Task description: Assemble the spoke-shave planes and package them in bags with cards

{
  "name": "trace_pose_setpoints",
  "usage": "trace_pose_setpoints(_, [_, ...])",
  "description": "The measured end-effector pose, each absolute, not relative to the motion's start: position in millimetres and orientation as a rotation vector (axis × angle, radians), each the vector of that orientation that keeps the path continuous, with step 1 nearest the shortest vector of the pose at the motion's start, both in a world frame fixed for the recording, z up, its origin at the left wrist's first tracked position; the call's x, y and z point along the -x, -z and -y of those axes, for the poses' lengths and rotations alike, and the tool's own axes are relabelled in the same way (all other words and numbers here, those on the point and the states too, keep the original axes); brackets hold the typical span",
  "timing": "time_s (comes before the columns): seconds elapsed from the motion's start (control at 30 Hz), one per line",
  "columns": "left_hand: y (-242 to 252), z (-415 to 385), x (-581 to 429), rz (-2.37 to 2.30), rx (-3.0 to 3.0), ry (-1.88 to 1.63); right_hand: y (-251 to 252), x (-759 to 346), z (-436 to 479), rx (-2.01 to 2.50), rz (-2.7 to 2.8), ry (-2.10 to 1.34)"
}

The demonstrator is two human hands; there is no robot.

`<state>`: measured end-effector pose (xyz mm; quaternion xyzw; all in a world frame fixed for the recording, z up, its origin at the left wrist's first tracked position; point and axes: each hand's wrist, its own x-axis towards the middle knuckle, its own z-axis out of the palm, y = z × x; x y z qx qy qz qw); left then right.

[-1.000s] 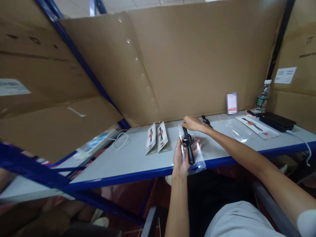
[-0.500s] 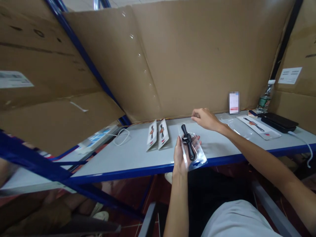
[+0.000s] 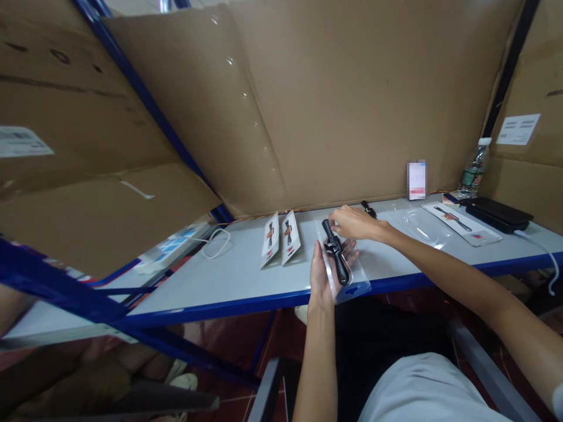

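My left hand [image 3: 320, 272] is closed from below around a clear plastic blister tray [image 3: 358, 286]. In the tray lies a black spokeshave [image 3: 336, 252], its two handles pointing up and down. My right hand [image 3: 354, 223] has its fingers curled in beside the upper handle. It seems to touch the handle or the tray's edge, and its fingertips are partly hidden. Behind the right wrist a second black spokeshave [image 3: 368, 208] lies on the table, partly covered. Two printed cards [image 3: 270, 240] with spokeshave pictures stand tilted to the left of the left hand.
At right lie clear plastic packaging [image 3: 422, 225], another printed card [image 3: 461, 224] and a black case [image 3: 499, 215] with a white cable. A phone [image 3: 417, 180] and a water bottle [image 3: 475, 170] stand at the back. Cardboard walls [image 3: 352, 105] enclose the table [image 3: 211, 287].
My right hand has moved down and left to the upper handle of the spokeshave. The second spokeshave behind it now shows. My left hand stays about where it was.
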<state>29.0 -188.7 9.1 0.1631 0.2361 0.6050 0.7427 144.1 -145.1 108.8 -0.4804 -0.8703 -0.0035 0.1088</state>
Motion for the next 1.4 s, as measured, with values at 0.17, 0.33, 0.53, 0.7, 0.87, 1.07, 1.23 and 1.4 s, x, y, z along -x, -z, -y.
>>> trace_pose_setpoints(0.17, [-6.0, 188.6, -29.5, -0.511, -0.389, -1.325, -107.9, -137.6, 122.8, 1.527, 2.562, 0.022])
trace_pose_setpoints(0.33, [-4.6, 192.6, -29.8, -0.501, -0.550, -1.331, -99.0, -133.4, 105.8, 1.516, 2.493, -0.066])
trace_pose_setpoints(0.53, [-6.4, 197.1, -29.8, -0.496, -0.670, -1.313, -96.5, -135.4, 84.0, 1.563, 2.229, -0.631])
trace_pose_setpoints(0.7, [-8.7, 197.3, -29.6, -0.504, -0.697, -1.284, -98.1, -140.0, 83.3, 1.480, 1.994, -1.072])
trace_pose_setpoints(0.87, [-6.7, 194.6, -30.1, -0.487, -0.611, -1.321, -115.6, -149.7, 89.3, 1.328, 1.997, -1.116])
trace_pose_setpoints(1.07, [-9.5, 194.0, -30.8, -0.492, -0.497, -1.324, -170.9, -169.9, 115.5, 1.057, 2.044, -0.837])
trace_pose_setpoints(1.23, [-12.5, 194.1, -31.6, -0.480, -0.472, -1.317, -177.6, -168.7, 163.6, 0.777, 2.151, -0.234])
trace_pose_setpoints(1.4, [-9.4, 191.3, -31.0, -0.401, -0.403, -1.336, -110.2, -170.7, 197.8, 0.525, 2.475, 0.560])
